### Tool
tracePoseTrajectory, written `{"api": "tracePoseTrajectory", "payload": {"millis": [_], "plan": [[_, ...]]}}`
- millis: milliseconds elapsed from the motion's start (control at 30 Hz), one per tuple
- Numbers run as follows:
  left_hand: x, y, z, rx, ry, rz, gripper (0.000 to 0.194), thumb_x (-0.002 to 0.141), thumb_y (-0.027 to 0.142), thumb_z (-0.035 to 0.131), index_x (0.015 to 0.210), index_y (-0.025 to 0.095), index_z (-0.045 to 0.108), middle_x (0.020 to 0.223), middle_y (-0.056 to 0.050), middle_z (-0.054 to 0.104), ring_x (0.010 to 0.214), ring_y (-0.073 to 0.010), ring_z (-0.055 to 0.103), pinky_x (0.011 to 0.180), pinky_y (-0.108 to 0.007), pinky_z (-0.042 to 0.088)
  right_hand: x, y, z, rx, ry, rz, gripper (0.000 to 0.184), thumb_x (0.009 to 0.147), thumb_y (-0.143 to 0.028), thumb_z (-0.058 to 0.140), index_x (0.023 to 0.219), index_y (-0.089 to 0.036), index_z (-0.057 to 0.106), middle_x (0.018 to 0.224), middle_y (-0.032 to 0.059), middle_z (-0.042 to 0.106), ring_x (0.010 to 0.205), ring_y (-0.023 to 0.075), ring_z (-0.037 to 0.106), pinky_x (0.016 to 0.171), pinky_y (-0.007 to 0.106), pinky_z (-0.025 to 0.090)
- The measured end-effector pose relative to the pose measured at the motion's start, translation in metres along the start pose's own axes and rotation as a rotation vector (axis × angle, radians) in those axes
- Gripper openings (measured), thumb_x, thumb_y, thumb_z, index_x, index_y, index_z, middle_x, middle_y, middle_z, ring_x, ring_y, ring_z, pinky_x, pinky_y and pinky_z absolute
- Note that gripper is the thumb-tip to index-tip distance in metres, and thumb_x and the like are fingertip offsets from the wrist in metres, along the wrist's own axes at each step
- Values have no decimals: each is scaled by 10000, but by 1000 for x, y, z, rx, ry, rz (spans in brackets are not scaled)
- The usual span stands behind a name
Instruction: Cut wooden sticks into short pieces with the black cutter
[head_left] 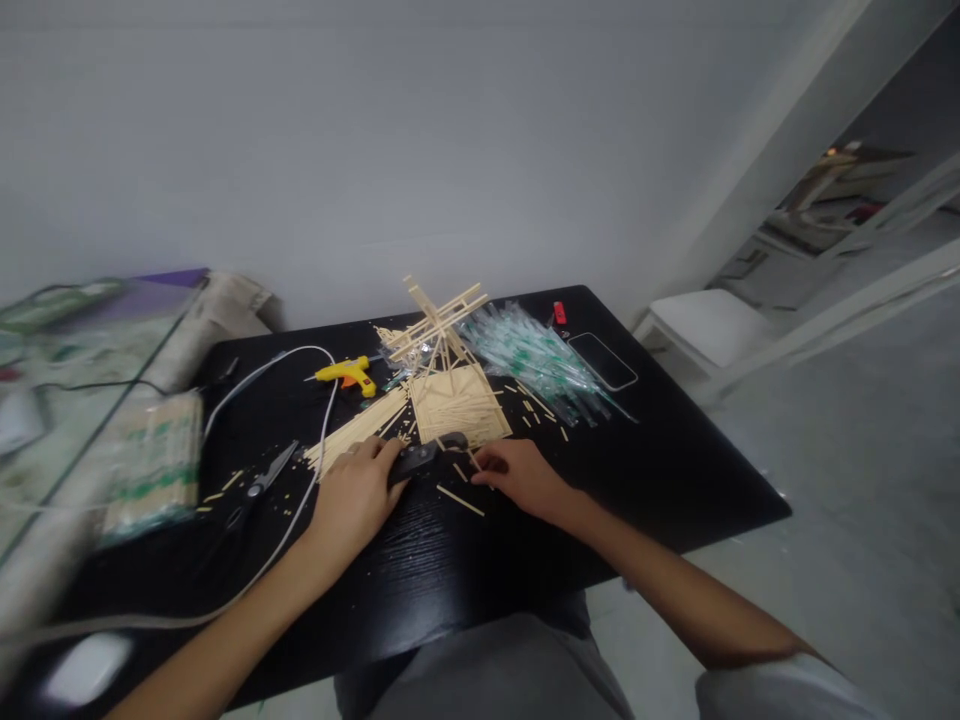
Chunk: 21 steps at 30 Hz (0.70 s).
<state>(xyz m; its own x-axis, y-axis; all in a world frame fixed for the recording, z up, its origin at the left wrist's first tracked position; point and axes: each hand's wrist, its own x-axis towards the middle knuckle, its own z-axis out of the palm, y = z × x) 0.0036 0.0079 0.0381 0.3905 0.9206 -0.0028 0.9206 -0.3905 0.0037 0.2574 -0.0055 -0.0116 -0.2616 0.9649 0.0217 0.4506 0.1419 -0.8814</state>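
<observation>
My left hand [358, 492] is closed around a dark hand tool [417, 460], probably a cutter, whose rounded head points right; blur hides its exact kind. Just right of that head, my right hand [521, 478] pinches a thin wooden stick [474, 460] between thumb and fingers. Another short stick [460, 499] lies on the table below. Behind both hands is a flat square wooden base [491, 408] with loose sticks on it. A windmill-like stick structure [442, 330] stands at its back edge. Long sticks [360, 430] fan out to the left.
A yellow glue gun [349, 374], scissors [262, 482] and a white cable [324, 440] occupy the left of the black table [420, 580]. Plastic wrappers [532, 355], a phone [602, 361] and a red object [559, 313] lie right. Packaged sticks [154, 460] sit far left.
</observation>
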Motion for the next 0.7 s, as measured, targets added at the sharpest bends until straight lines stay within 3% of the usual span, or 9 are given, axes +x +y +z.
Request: {"api": "tracePoseTrajectory", "payload": {"millis": [133,233,300,400,500,700], "plan": [[-3,-10,3,-205,-29,-36,415,975,538,516,1152,195,667,1044,-116,741,984,-307,711,848,-396,530,-1,4,0,-184,9,-19,148,755,-101,833,852,-171,746,835,47,731,727,182,659,709,300,515],[-6,-11,0,-375,-48,-32,450,963,594,502,1022,193,698,991,-104,767,946,-298,719,848,-386,518,-1,-1,2,-201,46,-38,119,812,-100,773,909,-167,755,930,89,753,840,216,686,817,352,533],[-9,-10,-3,-463,-73,-21,458,978,591,461,933,201,696,916,-86,767,883,-280,716,821,-377,509,-2,-8,2,-92,54,-24,68,893,-163,698,926,-177,755,921,82,765,852,215,698,838,358,543],[-12,-8,-5,-549,-115,-10,510,1012,580,365,850,209,675,855,-71,753,848,-266,706,801,-373,493,-5,-25,3,217,-33,59,176,955,-306,626,935,-182,749,874,54,767,779,195,712,734,313,572],[-13,-7,-5,-606,-155,-4,535,1026,569,319,833,212,668,844,-68,749,842,-264,701,802,-375,488,-8,-40,9,411,-81,114,162,882,-333,706,930,-184,748,840,34,757,741,184,715,697,290,577],[-13,-6,-2,-627,-160,-7,514,1008,572,369,914,217,729,843,-80,766,840,-269,713,836,-389,501,-12,-48,18,515,-91,242,155,822,-326,737,828,-173,719,715,12,700,571,148,660,509,247,529]]}}
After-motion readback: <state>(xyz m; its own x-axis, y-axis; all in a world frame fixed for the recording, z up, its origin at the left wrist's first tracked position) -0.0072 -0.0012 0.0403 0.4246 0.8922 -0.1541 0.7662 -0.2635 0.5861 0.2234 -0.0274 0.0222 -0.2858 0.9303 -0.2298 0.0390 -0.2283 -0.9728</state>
